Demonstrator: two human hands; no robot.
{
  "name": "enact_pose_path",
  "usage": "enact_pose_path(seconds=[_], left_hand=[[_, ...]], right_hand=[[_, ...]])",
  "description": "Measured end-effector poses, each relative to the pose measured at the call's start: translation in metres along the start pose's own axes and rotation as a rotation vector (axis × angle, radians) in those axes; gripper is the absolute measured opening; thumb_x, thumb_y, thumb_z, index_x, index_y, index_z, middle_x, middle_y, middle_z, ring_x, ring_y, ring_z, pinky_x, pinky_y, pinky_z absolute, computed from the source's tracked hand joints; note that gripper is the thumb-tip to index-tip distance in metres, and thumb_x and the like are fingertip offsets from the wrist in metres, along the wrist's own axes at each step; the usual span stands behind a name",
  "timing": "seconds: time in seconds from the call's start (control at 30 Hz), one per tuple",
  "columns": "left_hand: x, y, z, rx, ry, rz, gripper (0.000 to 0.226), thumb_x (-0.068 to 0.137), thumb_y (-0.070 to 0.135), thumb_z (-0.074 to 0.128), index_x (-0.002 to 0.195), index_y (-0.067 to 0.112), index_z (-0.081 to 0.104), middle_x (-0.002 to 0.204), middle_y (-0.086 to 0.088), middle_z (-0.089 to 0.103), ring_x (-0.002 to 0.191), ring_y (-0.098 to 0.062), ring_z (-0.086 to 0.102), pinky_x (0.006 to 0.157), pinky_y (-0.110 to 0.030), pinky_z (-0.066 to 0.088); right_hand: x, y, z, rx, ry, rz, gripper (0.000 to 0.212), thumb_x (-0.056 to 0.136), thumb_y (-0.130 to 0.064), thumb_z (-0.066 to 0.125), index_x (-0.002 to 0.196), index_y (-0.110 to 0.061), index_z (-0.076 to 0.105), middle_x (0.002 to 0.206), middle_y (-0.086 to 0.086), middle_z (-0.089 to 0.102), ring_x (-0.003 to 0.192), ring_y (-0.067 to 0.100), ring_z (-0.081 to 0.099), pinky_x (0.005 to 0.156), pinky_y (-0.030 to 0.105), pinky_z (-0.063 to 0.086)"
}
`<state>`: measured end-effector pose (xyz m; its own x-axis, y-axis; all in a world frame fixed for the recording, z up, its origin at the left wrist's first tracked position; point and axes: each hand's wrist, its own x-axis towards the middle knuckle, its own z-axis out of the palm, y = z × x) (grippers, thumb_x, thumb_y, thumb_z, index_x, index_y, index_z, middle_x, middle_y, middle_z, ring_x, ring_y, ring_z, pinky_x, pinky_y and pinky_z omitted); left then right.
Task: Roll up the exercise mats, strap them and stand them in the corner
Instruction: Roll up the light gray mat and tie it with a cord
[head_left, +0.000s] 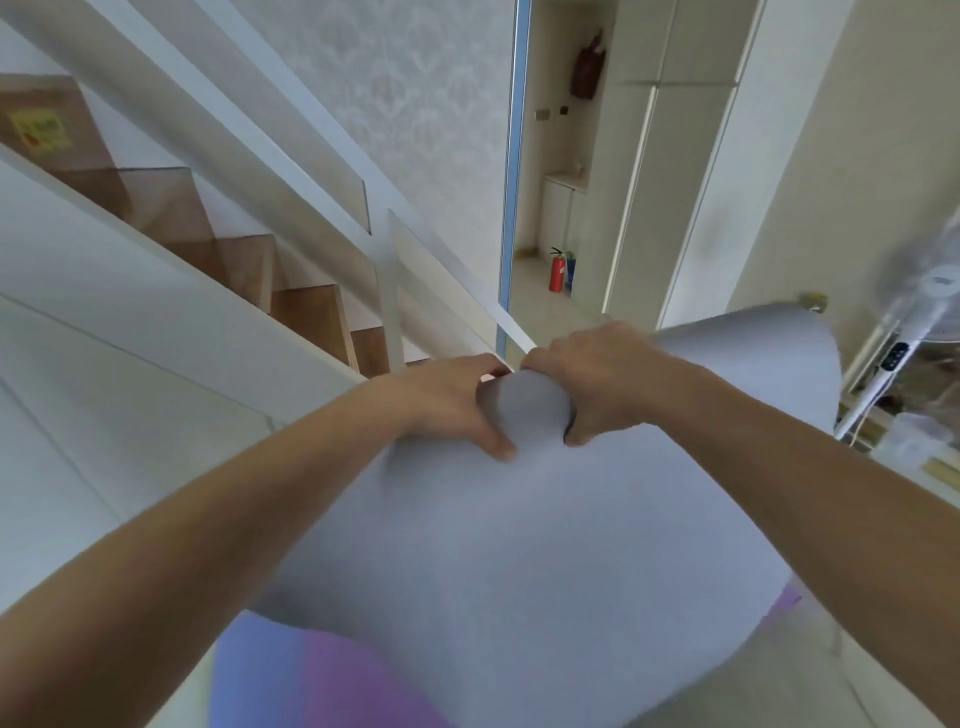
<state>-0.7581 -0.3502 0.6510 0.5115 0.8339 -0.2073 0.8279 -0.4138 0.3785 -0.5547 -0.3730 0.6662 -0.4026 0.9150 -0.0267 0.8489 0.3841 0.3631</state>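
Centre frame: my left grip (447, 408) and right grip (597, 382) are both pinching a bunched fold of the grey mat (519, 530), fingertips hiding behind it. Mat is running off the bottom edge. Upper left, yellow sticker (41, 132) is reading only as blur.

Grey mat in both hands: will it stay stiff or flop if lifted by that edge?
Probably floppy: the mat bends and bunches between the left hand and right hand. Likely light, since a pinched edge seems to hold it up. Its far corner curls, so it may spring open.
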Motion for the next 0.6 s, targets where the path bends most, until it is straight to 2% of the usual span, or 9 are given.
enact_pose_path(seconds=[0.1, 0.17, 0.23, 0.3, 0.33, 0.4, 0.47, 0.53, 0.6], left_hand=[[0.003, 0.012, 0.053, 0.392, 0.188, 0.055, 0.115, 0.050, 0.073, 0.079, 0.143, 0.028, 0.029, 0.125, 0.003, 0.054, 0.108, -0.024, 0.060, 0.085, -0.038, 0.050], [0.010, 0.013, 0.082, 0.364, 0.275, 0.031, 0.096, 0.057, 0.060, 0.080, 0.134, 0.024, 0.035, 0.116, 0.002, 0.057, 0.098, -0.025, 0.063, 0.074, -0.034, 0.047], [0.021, 0.008, 0.095, 0.256, 0.267, -0.025, 0.081, 0.058, 0.054, 0.079, 0.123, 0.024, 0.042, 0.107, 0.004, 0.060, 0.090, -0.023, 0.064, 0.072, -0.034, 0.049], [0.028, 0.000, 0.099, 0.116, 0.221, -0.101, 0.073, 0.055, 0.053, 0.081, 0.114, 0.026, 0.047, 0.099, 0.006, 0.062, 0.086, -0.020, 0.061, 0.070, -0.032, 0.049], [0.032, -0.004, 0.100, 0.051, 0.203, -0.133, 0.071, 0.054, 0.053, 0.083, 0.110, 0.026, 0.048, 0.097, 0.007, 0.061, 0.084, -0.018, 0.059, 0.067, -0.030, 0.047], [0.038, -0.008, 0.102, -0.050, 0.183, -0.165, 0.068, 0.054, 0.051, 0.086, 0.105, 0.027, 0.048, 0.093, 0.009, 0.058, 0.081, -0.015, 0.056, 0.060, -0.028, 0.040], [0.043, -0.005, 0.101, -0.145, 0.178, -0.156, 0.068, 0.052, 0.051, 0.088, 0.102, 0.027, 0.048, 0.091, 0.011, 0.057, 0.081, -0.015, 0.057, 0.062, -0.030, 0.042], [0.048, 0.002, 0.105, -0.282, 0.148, -0.123, 0.073, 0.050, 0.051, 0.090, 0.106, 0.028, 0.050, 0.097, 0.010, 0.060, 0.089, -0.016, 0.060, 0.073, -0.034, 0.050], [0.051, 0.009, 0.112, -0.523, 0.076, -0.093, 0.078, 0.048, 0.047, 0.093, 0.113, 0.027, 0.053, 0.104, 0.008, 0.065, 0.095, -0.016, 0.065, 0.083, -0.041, 0.056]], right_hand=[[-0.003, 0.001, 0.022, 0.064, -0.094, 0.003, 0.071, 0.055, -0.057, 0.075, 0.118, -0.042, 0.047, 0.092, -0.012, 0.062, 0.083, 0.014, 0.062, 0.062, 0.029, 0.046], [-0.004, -0.002, 0.040, 0.083, -0.098, -0.018, 0.072, 0.055, -0.054, 0.076, 0.120, -0.042, 0.047, 0.096, -0.013, 0.061, 0.088, 0.014, 0.062, 0.069, 0.030, 0.046], [-0.012, -0.007, 0.061, 0.064, -0.032, 0.015, 0.077, 0.059, -0.051, 0.076, 0.129, -0.040, 0.045, 0.114, -0.012, 0.059, 0.107, 0.018, 0.057, 0.087, 0.036, 0.043], [-0.026, -0.015, 0.083, 0.051, 0.121, 0.177, 0.082, 0.068, -0.048, 0.077, 0.141, -0.032, 0.043, 0.137, -0.003, 0.049, 0.125, 0.025, 0.047, 0.104, 0.042, 0.035], [-0.035, -0.021, 0.094, 0.101, 0.212, 0.337, 0.080, 0.072, -0.046, 0.078, 0.142, -0.027, 0.044, 0.141, 0.001, 0.046, 0.127, 0.027, 0.046, 0.105, 0.043, 0.037], [-0.051, -0.031, 0.107, 0.437, 0.250, 0.697, 0.080, 0.079, -0.051, 0.076, 0.144, -0.021, 0.040, 0.139, 0.006, 0.044, 0.123, 0.030, 0.048, 0.095, 0.043, 0.045], [-0.056, -0.037, 0.113, 1.103, 0.060, 0.965, 0.089, 0.079, -0.064, 0.069, 0.146, -0.017, 0.035, 0.135, 0.007, 0.049, 0.115, 0.029, 0.054, 0.094, 0.044, 0.049], [-0.055, -0.036, 0.124, 1.725, -0.038, 1.056, 0.087, 0.072, -0.070, 0.072, 0.136, -0.018, 0.045, 0.129, 0.003, 0.054, 0.111, 0.030, 0.056, 0.095, 0.053, 0.050], [-0.052, -0.030, 0.131, 1.990, 0.001, 1.065, 0.087, 0.063, -0.070, 0.079, 0.125, -0.018, 0.049, 0.130, 0.000, 0.050, 0.118, 0.035, 0.052, 0.095, 0.058, 0.049]])
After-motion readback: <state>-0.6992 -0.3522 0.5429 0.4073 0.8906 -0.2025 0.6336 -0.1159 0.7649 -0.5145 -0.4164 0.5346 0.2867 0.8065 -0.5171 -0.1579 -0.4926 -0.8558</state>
